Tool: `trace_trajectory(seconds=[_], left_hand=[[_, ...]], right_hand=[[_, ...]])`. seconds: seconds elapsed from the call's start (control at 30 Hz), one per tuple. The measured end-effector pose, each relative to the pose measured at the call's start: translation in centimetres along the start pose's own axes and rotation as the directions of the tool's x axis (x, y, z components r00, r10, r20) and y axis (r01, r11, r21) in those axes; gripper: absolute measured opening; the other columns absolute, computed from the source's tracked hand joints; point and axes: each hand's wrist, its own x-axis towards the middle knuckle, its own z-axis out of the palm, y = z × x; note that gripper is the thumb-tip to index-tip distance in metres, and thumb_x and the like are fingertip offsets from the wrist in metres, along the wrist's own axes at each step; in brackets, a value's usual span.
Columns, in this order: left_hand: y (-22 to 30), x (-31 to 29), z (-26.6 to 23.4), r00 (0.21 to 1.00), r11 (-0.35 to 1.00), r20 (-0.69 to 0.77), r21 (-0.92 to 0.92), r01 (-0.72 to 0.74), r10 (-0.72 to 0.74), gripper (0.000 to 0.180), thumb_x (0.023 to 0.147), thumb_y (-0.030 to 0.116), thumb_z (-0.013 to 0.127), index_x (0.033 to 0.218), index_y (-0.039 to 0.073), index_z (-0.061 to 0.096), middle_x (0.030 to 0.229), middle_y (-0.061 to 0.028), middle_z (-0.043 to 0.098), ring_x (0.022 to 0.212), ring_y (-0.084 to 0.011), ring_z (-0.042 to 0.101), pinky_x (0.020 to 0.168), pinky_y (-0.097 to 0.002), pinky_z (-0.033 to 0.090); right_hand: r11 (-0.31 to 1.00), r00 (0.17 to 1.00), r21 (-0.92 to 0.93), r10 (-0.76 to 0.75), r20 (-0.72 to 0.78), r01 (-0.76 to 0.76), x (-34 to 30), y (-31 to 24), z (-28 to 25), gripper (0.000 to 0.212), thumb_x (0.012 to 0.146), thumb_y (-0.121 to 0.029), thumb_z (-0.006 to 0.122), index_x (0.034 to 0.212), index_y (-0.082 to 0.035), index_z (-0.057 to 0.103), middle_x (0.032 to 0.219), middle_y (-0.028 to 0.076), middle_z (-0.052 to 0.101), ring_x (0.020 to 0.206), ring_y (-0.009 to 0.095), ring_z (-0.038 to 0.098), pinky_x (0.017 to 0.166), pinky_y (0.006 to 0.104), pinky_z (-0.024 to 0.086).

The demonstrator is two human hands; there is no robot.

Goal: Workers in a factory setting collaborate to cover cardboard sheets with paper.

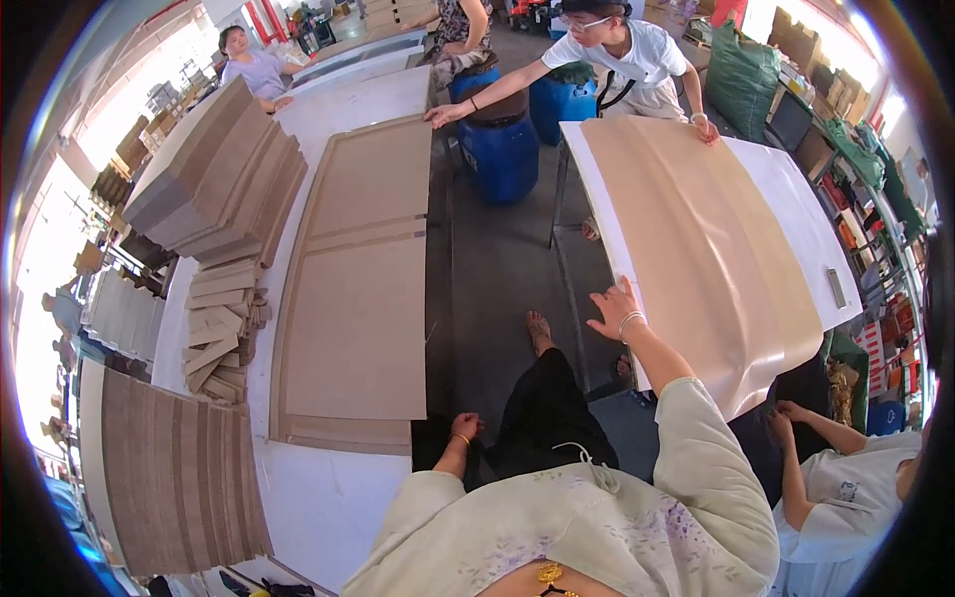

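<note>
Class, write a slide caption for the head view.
Right hand beside tan sheet, left hand near black trousers, cardboard stack at left.

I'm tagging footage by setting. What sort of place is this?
Probably a workshop or small factory floor: a stack of brown boards rises on the left, a large brown sheet lies over a white worktable on the right, and a blue barrel stands beyond.

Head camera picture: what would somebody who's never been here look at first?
Probably the big shiny tan sheet spread over the white table on the right, with the wearer's right hand near its left edge. On the left, a tall stack of brown boards rises beyond loose strips. Bright blue barrels stand farther back, in the middle.
</note>
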Motion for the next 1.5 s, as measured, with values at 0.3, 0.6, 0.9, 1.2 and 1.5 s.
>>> trace_trajectory(seconds=[0.3, 0.6, 0.9, 1.2, 1.5], left_hand=[[-0.7, 0.9, 0.2, 1.0, 0.999, -0.002, -0.025, -0.024, 0.024, 0.02, 0.086, 0.017, 0.054, 0.099, 0.002, 0.058, 0.082, -0.0118, 0.065, 0.067, -0.021, 0.063, 0.058, -0.0314, 0.05], [-0.8, 0.7, 0.3, 0.999, 0.999, -0.015, 0.008, -0.036, 0.036, 0.019, 0.086, 0.019, 0.054, 0.088, 0.001, 0.06, 0.08, -0.0112, 0.065, 0.065, -0.0204, 0.063, 0.057, -0.0308, 0.05], [-0.7, 0.6, 0.4, 0.999, 0.998, -0.028, -0.055, -0.021, 0.019, 0.019, 0.086, 0.018, 0.054, 0.092, 0.0, 0.058, 0.08, -0.0114, 0.064, 0.067, -0.0211, 0.063, 0.058, -0.0313, 0.051], [-0.7, 0.7, 0.1, 1.0, 1.0, 0.005, -0.019, -0.021, 0.021, 0.02, 0.086, 0.016, 0.053, 0.097, 0.0, 0.058, 0.082, -0.0121, 0.064, 0.067, -0.0222, 0.063, 0.059, -0.0319, 0.051], [-0.3, 0.5, 0.4, 1.0, 1.0, -0.012, -0.017, -0.026, 0.026, 0.02, 0.086, 0.013, 0.052, 0.098, -0.002, 0.057, 0.083, -0.0133, 0.064, 0.068, -0.0233, 0.063, 0.061, -0.0315, 0.053]], right_hand=[[1.0, 1.0, -0.004, 0.007, 0.011, -0.007, 0.1, 0.1, 0.1, 0.059, 0.08, -0.05, 0.049, 0.125, -0.011, 0.046, 0.111, 0.009, 0.057, 0.114, 0.021, 0.045, 0.107, 0.048, 0.004], [1.0, 0.999, -0.015, 0.013, 0.047, -0.012, -0.1, 0.0, -0.4, 0.06, 0.081, -0.05, 0.047, 0.127, -0.012, 0.045, 0.111, 0.009, 0.057, 0.114, 0.021, 0.045, 0.107, 0.0475, 0.004], [1.0, 1.0, -0.015, -0.003, 0.021, 0.003, 0.1, 0.2, -0.1, 0.059, 0.081, -0.051, 0.047, 0.125, -0.012, 0.046, 0.109, 0.009, 0.058, 0.113, 0.021, 0.046, 0.106, 0.049, 0.005], [1.0, 1.0, -0.011, -0.001, 0.009, 0.002, 0.0, 0.0, -0.2, 0.058, 0.081, -0.05, 0.048, 0.125, -0.012, 0.047, 0.109, 0.008, 0.058, 0.113, 0.021, 0.046, 0.107, 0.0485, 0.005], [1.0, 1.0, -0.008, 0.006, 0.013, -0.006, -0.2, 0.1, -0.4, 0.057, 0.08, -0.049, 0.05, 0.122, -0.011, 0.049, 0.106, 0.008, 0.059, 0.111, 0.02, 0.047, 0.106, 0.0478, 0.005]])
